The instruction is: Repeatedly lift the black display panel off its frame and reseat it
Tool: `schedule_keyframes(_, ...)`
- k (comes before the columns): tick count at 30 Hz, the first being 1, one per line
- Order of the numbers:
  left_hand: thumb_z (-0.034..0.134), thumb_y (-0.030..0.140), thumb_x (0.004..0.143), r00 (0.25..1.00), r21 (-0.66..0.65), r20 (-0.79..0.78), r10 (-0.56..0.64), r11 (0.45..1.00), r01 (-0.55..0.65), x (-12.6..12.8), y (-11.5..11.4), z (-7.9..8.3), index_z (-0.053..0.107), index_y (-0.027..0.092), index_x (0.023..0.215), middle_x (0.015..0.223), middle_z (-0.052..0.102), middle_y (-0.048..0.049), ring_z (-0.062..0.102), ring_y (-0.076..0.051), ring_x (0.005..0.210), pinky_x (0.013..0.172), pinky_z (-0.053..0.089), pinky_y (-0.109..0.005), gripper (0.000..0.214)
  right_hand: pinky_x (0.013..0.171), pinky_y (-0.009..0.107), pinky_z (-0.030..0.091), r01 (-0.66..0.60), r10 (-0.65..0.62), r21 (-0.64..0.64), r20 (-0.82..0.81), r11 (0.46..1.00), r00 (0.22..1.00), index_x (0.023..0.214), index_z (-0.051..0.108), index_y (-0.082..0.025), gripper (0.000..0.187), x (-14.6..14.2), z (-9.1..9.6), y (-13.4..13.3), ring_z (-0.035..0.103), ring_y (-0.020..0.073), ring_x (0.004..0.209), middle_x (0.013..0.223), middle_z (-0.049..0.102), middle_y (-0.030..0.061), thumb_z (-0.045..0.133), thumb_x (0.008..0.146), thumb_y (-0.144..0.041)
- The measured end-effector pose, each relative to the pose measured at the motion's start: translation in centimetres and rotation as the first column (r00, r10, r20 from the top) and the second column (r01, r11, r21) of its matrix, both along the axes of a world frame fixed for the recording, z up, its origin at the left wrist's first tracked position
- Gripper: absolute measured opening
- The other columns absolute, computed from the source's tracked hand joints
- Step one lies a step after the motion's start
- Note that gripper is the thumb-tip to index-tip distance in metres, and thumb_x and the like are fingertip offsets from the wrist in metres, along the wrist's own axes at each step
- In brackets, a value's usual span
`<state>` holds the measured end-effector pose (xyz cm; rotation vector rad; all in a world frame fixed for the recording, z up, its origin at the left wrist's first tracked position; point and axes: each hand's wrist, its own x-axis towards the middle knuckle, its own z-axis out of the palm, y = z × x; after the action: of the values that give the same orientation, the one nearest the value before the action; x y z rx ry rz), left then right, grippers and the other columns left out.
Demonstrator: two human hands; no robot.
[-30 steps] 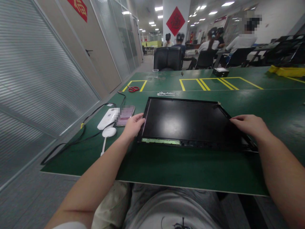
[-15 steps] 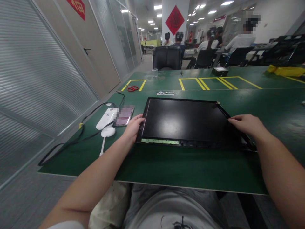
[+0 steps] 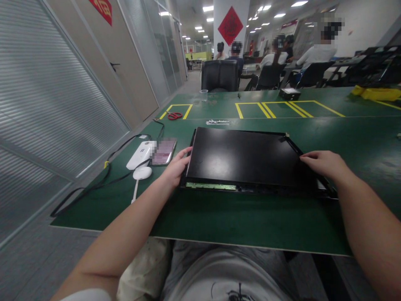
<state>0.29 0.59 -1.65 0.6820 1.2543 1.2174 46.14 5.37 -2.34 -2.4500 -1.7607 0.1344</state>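
A black display panel [image 3: 247,156] lies in a black frame [image 3: 294,144] on the green table, a little tilted, its left side raised out of the frame. A green circuit strip [image 3: 210,186] shows along the near left edge. My left hand [image 3: 176,169] has its fingers closed on the panel's left edge; the fingertips are partly hidden behind it. At the opposite side my right hand [image 3: 326,165] pinches the right rim of the frame between thumb and fingers. A pale gap shows by the near right corner.
Left of the panel lie a phone [image 3: 164,151], a white device [image 3: 140,154], a white round plug [image 3: 142,172] and a black cable [image 3: 108,175]. Red-handled scissors [image 3: 174,116], small white strips [image 3: 217,122], a clear cup [image 3: 203,95] and a black box [image 3: 288,93] are farther back. People sit beyond.
The panel's left side has risen and shifted slightly against the frame, and the reflection on it has spread. My left fingers moved up a little with it; my right hand stays put.
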Motion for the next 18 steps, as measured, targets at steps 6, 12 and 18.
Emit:
schedule_keyframes(6, 0.078, 0.02, 0.077, 0.999, 0.073, -0.038, -0.035, 0.997, 0.038, 0.21, -0.27, 0.09, 0.069, 0.016, 0.12, 0.078, 0.076, -0.0036, 0.069, -0.015, 0.062, 0.054, 0.053, -0.022, 0.044, 0.078, 0.037, 0.051, 0.006, -0.006, -0.051, -0.006, 0.999, 1.0, 0.105, 0.079, -0.025, 0.042, -0.14, 0.13, -0.04, 0.066, 0.0311, 0.102, 0.112, 0.074, 0.0086, 0.052, 0.081, -0.047)
schedule_keyframes(12, 0.066, 0.011, 0.077, 0.996, 0.089, -0.066, -0.053, 0.994, 0.059, 0.19, -0.39, 0.46, 0.076, 0.016, 0.111, 0.075, 0.076, -0.0031, 0.068, -0.016, 0.06, 0.051, 0.051, -0.023, 0.036, 0.075, 0.036, 0.05, -0.01, 0.01, -0.045, -0.019, 0.999, 1.0, 0.103, 0.079, -0.024, 0.042, 0.04, -0.04, 0.09, 0.067, 0.0298, 0.099, 0.108, 0.074, 0.009, 0.052, 0.081, -0.047)
schedule_keyframes(18, 0.063, 0.014, 0.075, 0.998, 0.067, -0.044, -0.036, 0.997, 0.039, 0.08, -0.27, 0.74, 0.077, 0.013, 0.104, 0.079, 0.077, -0.0068, 0.072, -0.019, 0.071, 0.058, 0.056, -0.024, 0.031, 0.074, 0.036, 0.05, -0.015, 0.015, -0.013, -0.021, 1.0, 1.0, 0.099, 0.079, -0.025, 0.039, -0.1, -0.05, -0.01, 0.067, 0.0301, 0.096, 0.105, 0.075, 0.0087, 0.054, 0.079, -0.047)
